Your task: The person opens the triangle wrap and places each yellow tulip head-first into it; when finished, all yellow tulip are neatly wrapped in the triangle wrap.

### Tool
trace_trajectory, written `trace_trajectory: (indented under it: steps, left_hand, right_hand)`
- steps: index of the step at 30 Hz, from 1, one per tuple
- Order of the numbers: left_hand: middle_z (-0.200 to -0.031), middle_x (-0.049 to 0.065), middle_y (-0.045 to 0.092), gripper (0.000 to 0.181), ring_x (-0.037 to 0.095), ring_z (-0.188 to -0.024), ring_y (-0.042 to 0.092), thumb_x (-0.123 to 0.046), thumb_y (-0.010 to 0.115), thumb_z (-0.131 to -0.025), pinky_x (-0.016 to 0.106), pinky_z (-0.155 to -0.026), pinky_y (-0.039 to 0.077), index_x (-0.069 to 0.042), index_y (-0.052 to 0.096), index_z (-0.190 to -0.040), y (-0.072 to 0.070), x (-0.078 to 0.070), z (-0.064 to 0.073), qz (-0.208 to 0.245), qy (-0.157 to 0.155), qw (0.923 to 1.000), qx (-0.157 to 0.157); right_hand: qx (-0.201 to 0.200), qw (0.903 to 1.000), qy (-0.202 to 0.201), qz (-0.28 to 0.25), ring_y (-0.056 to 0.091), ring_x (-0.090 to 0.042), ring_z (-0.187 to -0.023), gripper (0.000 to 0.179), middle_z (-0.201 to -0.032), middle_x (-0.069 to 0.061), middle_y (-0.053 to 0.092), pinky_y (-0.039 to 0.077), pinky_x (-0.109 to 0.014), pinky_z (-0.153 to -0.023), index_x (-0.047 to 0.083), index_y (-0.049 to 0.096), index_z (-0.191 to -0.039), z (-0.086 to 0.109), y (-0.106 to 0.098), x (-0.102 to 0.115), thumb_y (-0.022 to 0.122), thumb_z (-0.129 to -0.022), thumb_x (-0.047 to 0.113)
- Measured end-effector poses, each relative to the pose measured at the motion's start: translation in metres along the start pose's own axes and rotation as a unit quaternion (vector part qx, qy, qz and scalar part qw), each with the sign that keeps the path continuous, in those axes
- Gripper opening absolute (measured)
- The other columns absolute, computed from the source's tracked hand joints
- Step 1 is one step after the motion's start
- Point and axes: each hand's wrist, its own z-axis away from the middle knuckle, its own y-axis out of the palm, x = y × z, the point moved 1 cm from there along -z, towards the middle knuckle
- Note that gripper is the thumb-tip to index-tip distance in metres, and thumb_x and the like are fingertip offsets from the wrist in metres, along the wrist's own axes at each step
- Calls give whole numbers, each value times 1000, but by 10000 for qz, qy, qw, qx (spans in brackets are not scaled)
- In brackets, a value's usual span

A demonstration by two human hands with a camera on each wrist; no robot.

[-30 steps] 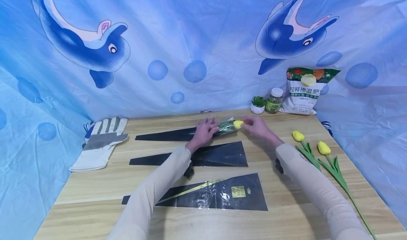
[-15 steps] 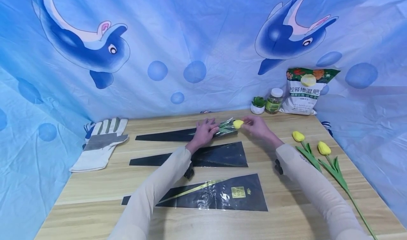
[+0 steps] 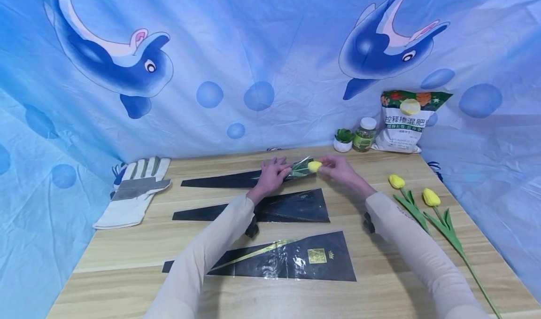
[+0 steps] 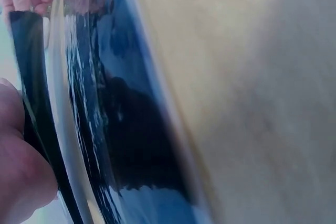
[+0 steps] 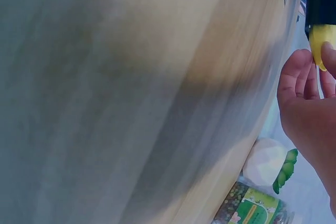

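Observation:
My left hand (image 3: 271,174) lies over the uppermost black flower sleeve (image 3: 220,179), holding it near its wide end, with thumb and forefinger at the clear film. A yellow tulip (image 3: 314,167) lies at the sleeve's mouth, its green leaves and stem inside the film. My right hand (image 3: 339,169) pinches the tulip's head between thumb and fingers. In the right wrist view, the yellow bloom (image 5: 321,45) shows between the fingertips beside the sleeve's dark end. The left wrist view shows the shiny black sleeve (image 4: 136,129) close up; the left fingertips are mostly hidden there.
Two more black sleeves, a middle one (image 3: 296,205) and a front one (image 3: 291,258), lie nearer me. Two yellow tulips (image 3: 431,197) lie at right. White-and-grey gloves (image 3: 133,192) are at left. A potted succulent (image 3: 343,140), jar (image 3: 364,135) and fertilizer bag (image 3: 399,121) stand behind.
The tulip's head and my right hand have shifted slightly left, toward the sleeve. My left hand stays in place on the sleeve.

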Motion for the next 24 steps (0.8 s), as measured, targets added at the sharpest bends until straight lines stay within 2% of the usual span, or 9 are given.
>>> trace_trajectory:
  steps: [4,9,14,19,22,24]
  left_hand:
    - [-149,18,47,37,47,-143,28,-26,54,-104,73,-111,3,-5,65,-132,2,0,-1,113,25,9999,-17]
    - [-151,15,44,37,44,-144,28,-27,53,-104,71,-112,5,-8,64,-135,3,0,-1,-220,-54,9997,36]
    - [-152,14,43,39,43,-144,27,-29,53,-104,71,-112,4,-9,63,-136,4,0,-2,-434,-110,9990,-6]
    - [-152,12,45,40,41,-144,28,-31,55,-103,72,-112,5,-10,63,-136,5,-1,-3,-696,-44,9975,-99]
    - [-151,13,46,39,42,-144,30,-32,55,-104,72,-112,5,-10,64,-135,6,-1,-3,-717,36,9972,-215]
    - [-150,14,46,40,42,-143,30,-34,53,-104,72,-111,4,-11,65,-135,7,-1,-3,-696,88,9971,-280]
  right_hand:
    - [35,10000,-9,-73,61,-31,-96,36,-114,-20,61,57,-39,-81,-2,59,-127,3,1,1,67,-93,5]
    - [-141,9998,-154,-29,62,-29,-93,37,-111,-19,63,57,-37,-78,-2,61,-127,5,5,6,70,-92,6]
    - [-279,9995,-79,-127,63,-29,-93,37,-110,-19,65,58,-36,-76,-2,62,-125,4,8,9,71,-90,5]
    - [-366,9985,-322,239,65,-29,-93,32,-107,-18,68,58,-35,-72,-2,65,-121,4,9,14,70,-91,5]
    - [-361,9965,-591,472,66,-30,-92,27,-107,-20,69,58,-34,-72,-4,66,-121,2,10,15,65,-95,4]
    - [-320,9961,-632,532,65,-30,-94,25,-112,-22,68,57,-33,-73,-4,66,-121,1,11,15,59,-98,2]
